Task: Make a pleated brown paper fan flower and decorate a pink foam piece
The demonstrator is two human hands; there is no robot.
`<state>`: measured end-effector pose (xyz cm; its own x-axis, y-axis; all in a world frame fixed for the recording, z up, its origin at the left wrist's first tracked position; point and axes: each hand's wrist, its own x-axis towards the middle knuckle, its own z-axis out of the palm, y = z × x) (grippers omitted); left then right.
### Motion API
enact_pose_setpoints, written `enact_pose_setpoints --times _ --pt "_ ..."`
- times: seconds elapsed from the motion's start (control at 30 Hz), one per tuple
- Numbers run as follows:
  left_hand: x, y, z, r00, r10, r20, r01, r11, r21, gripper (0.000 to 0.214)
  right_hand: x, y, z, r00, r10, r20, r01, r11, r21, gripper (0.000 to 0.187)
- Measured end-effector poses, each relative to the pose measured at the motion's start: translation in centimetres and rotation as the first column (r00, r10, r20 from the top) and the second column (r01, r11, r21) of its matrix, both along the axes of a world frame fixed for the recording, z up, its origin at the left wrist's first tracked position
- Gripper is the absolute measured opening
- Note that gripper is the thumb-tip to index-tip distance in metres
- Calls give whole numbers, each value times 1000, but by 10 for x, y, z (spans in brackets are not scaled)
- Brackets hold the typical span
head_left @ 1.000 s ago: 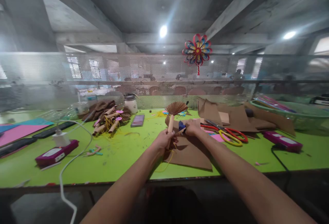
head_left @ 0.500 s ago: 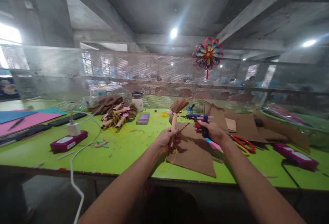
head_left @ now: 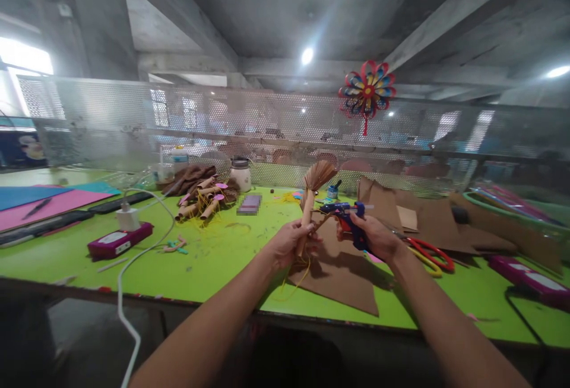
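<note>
My left hand [head_left: 291,244] is wrapped round a brown paper tube [head_left: 307,208] with a pleated paper fan [head_left: 319,175] spreading from its top. Yellow strings [head_left: 307,270] dangle below it. In my right hand [head_left: 376,236] is a blue and orange hot glue gun [head_left: 351,224], its nozzle pointing left, close to the tube; whether it touches cannot be made out. Beneath both hands lies a flat piece of brown cardboard [head_left: 342,293]. Scissors with red and yellow handles [head_left: 431,254] rest to the right of my right hand.
Several paper tubes with yellow string [head_left: 207,201] are piled at the back left, beside a white jar [head_left: 241,175]. A purple power strip [head_left: 120,240] trails a white cable [head_left: 127,316] over the table's front edge. Cardboard sheets [head_left: 427,213] and another purple strip [head_left: 529,278] occupy the right.
The glue gun has turned and come nearer the tube, its nozzle now beside it. The tube leans slightly more to the right. The camera view has shifted a little left.
</note>
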<state>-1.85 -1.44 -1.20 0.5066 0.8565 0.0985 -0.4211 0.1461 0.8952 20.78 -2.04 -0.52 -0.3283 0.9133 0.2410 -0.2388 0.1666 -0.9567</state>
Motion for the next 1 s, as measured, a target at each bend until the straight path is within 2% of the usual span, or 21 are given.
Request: enact_pose_setpoints --times 0.33,0.77,1.0 --pt "1 -4 2 1000 3 30 -3 1000 6 12 -3 2 -2 999 -47 13 47 999 22 29" --pt "-2 6 -5 996 -85 -10 84 996 -11 15 -5 0 0 997 -54 58 49 996 80 29" --pt "-2 4 -2 998 -66 -17 65 997 -40 12 -5 0 1 995 -79 52 75 994 77 30"
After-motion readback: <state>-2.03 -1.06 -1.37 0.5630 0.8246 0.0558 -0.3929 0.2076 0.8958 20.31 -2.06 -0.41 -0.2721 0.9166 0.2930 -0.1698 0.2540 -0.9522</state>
